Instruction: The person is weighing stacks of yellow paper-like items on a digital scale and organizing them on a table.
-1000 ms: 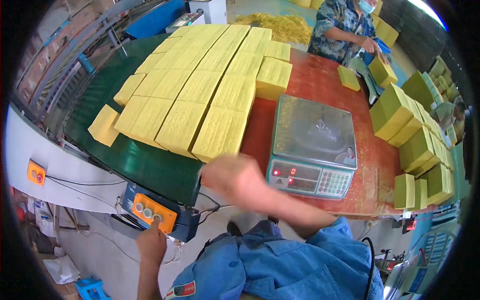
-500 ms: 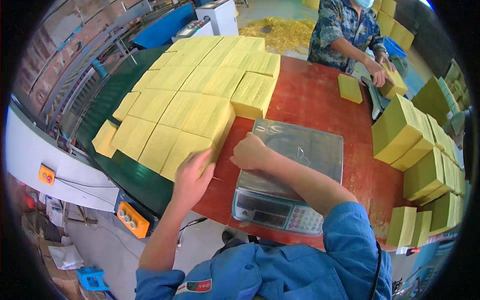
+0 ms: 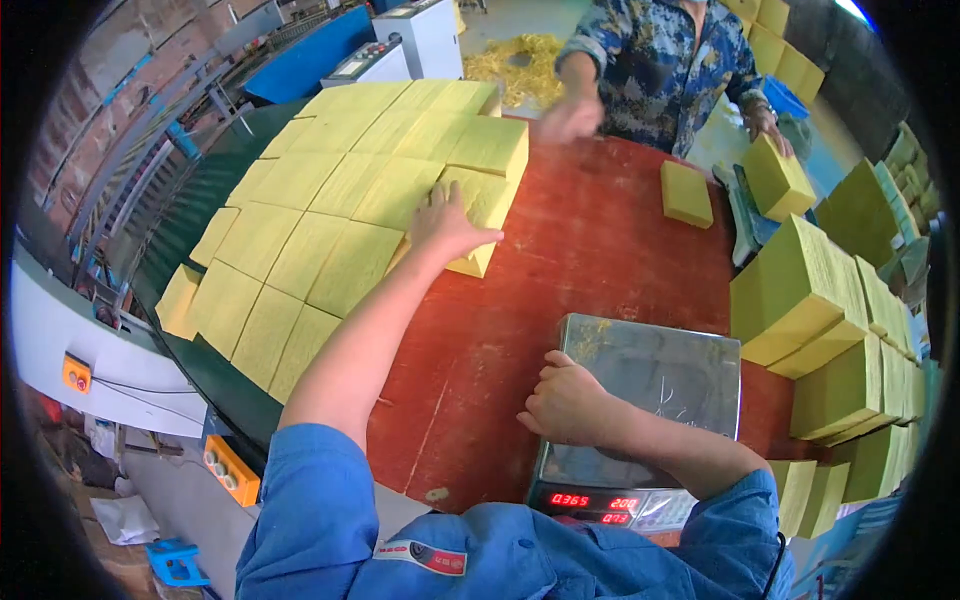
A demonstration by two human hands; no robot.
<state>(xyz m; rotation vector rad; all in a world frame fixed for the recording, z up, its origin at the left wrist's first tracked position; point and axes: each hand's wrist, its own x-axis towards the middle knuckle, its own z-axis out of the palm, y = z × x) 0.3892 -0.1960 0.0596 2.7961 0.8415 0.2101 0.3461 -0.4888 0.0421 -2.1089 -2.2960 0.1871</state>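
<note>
A large group of yellow paper blocks [image 3: 300, 165] lies packed edge to edge at the left. My left hand [image 3: 440, 228] is spread, its fingers over a block [image 3: 480, 195] at the group's right edge and its thumb pointing right. My right hand [image 3: 568, 400] is closed at the left edge of a digital weighing scale [image 3: 650, 375]. Its fingers curl over the metal plate's edge, where the fingertips are hidden. No block rests on the plate, and red digits glow on the display.
Across the red table [image 3: 600, 250], a person in camouflage holds one block [image 3: 775, 180] over a second scale [image 3: 750, 215]. A lone block [image 3: 686, 193] lies beside it. Stacked blocks [image 3: 800, 290] line the right edge. An orange button box [image 3: 230, 470] hangs at the lower left.
The scale has slid toward me and right along with my right hand, away from the blocks. My left hand has reached forward onto a farther block. The scale's display has lit up.
</note>
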